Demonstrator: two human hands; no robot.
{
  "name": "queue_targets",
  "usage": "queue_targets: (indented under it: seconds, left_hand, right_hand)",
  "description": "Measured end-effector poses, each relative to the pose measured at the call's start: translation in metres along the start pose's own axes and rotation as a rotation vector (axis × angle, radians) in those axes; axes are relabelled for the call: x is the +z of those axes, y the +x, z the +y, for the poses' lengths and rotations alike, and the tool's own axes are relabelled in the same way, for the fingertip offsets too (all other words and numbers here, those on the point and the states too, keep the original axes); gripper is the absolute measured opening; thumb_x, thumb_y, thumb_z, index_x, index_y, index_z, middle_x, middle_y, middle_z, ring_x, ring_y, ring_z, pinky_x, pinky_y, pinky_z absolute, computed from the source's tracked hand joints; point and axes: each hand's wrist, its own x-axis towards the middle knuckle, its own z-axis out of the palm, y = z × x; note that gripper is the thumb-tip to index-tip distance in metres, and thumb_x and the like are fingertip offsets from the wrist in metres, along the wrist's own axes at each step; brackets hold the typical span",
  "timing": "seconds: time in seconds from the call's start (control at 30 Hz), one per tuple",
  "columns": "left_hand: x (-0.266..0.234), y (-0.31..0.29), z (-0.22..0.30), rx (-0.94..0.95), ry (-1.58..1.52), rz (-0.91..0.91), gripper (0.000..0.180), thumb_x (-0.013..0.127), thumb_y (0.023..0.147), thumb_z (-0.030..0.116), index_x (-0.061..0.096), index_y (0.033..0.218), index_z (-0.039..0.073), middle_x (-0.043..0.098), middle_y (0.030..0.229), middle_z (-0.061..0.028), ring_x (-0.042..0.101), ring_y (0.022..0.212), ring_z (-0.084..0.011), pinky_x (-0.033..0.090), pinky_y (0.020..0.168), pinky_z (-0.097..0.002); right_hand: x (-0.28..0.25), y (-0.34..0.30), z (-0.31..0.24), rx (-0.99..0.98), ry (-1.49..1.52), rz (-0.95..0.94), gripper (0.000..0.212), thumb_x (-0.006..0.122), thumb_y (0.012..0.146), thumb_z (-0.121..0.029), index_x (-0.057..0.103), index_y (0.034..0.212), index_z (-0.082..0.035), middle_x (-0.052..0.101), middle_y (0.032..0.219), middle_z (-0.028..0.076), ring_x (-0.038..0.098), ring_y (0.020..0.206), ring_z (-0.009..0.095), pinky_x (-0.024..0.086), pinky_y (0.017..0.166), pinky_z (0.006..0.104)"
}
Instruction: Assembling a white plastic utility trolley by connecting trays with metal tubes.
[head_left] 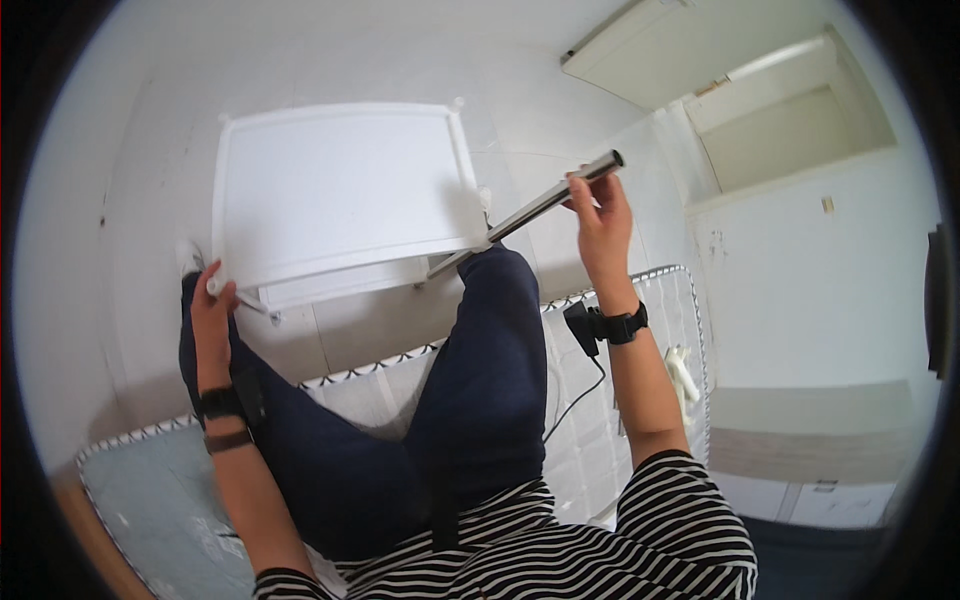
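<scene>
A white rack point(345, 195) with a flat rectangular top stands in front of my knees, small knobs at its far corners. At its near left corner, my left hand point(211, 305) is closed around the white corner piece. My right hand point(603, 222) grips a shiny metal tube point(545, 207) near its upper, open end, with thumb and fingers around it. The tube slants down to the left, and its lower end meets the rack's near right corner. I cannot tell whether it is seated there. A lower white shelf point(345, 283) shows under the top.
I sit on a mattress point(160, 490) with patterned edging, my legs in dark trousers on either side of the rack's front. White pieces point(682, 380) lie on the mattress to the right. A cable point(575, 400) runs from my right wrist device. An open cabinet point(790, 130) stands at far right.
</scene>
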Motion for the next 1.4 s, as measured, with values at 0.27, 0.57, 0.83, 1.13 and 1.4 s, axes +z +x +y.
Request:
queue_targets:
  seconds: [0.27, 0.57, 0.83, 1.13, 1.4]
  left_hand:
    - [-0.007, -0.002, -0.006, 0.017, 0.032, -0.067, 0.041, 0.06, 0.09, 0.013, 0.048, 0.13, 0.012, 0.055, 0.1, -0.0019, 0.053, 0.084, -0.0088, 0.048, 0.074, -0.0231]
    - [-0.004, -0.006, -0.007, 0.003, 0.003, -0.029, 0.042, 0.062, 0.089, 0.011, 0.049, 0.129, 0.01, 0.054, 0.093, 0.0007, 0.05, 0.079, -0.0064, 0.046, 0.067, -0.0204]
    - [-0.004, -0.005, -0.007, -0.01, 0.032, -0.058, 0.044, 0.059, 0.09, 0.012, 0.046, 0.132, 0.011, 0.05, 0.091, 0.0003, 0.05, 0.081, -0.008, 0.05, 0.072, -0.0239]
    - [-0.007, -0.004, -0.013, 0.008, 0.068, -0.048, 0.044, 0.059, 0.091, 0.015, 0.046, 0.133, 0.011, 0.051, 0.099, -0.0021, 0.05, 0.083, -0.0101, 0.049, 0.075, -0.0265]
    - [-0.009, -0.004, -0.011, -0.033, 0.121, -0.004, 0.042, 0.061, 0.09, 0.018, 0.049, 0.131, 0.022, 0.05, 0.102, 0.0005, 0.047, 0.085, -0.0086, 0.041, 0.072, -0.0251]
  right_hand:
    - [0.014, -0.009, -0.03, -0.099, -0.148, -0.075, 0.03, 0.064, 0.087, -0.015, 0.053, 0.106, 0.005, 0.062, 0.087, 0.015, 0.063, 0.076, 0.019, 0.054, 0.064, 0.0287]
    - [-0.001, -0.014, -0.026, -0.075, -0.159, -0.008, 0.033, 0.062, 0.088, -0.019, 0.052, 0.11, 0.004, 0.062, 0.091, 0.015, 0.063, 0.081, 0.025, 0.056, 0.068, 0.0322]
    - [-0.002, -0.023, -0.024, -0.054, -0.074, -0.008, 0.032, 0.062, 0.088, -0.018, 0.052, 0.108, 0.004, 0.061, 0.089, 0.016, 0.063, 0.079, 0.027, 0.056, 0.068, 0.0333]
    - [-0.001, -0.016, -0.017, -0.074, -0.087, 0.003, 0.031, 0.061, 0.088, -0.018, 0.052, 0.108, 0.004, 0.061, 0.088, 0.015, 0.062, 0.077, 0.025, 0.055, 0.067, 0.0329]
    - [-0.003, -0.021, -0.018, -0.076, -0.074, 0.028, 0.032, 0.06, 0.089, -0.019, 0.051, 0.111, 0.004, 0.062, 0.089, 0.015, 0.063, 0.079, 0.023, 0.055, 0.067, 0.032]
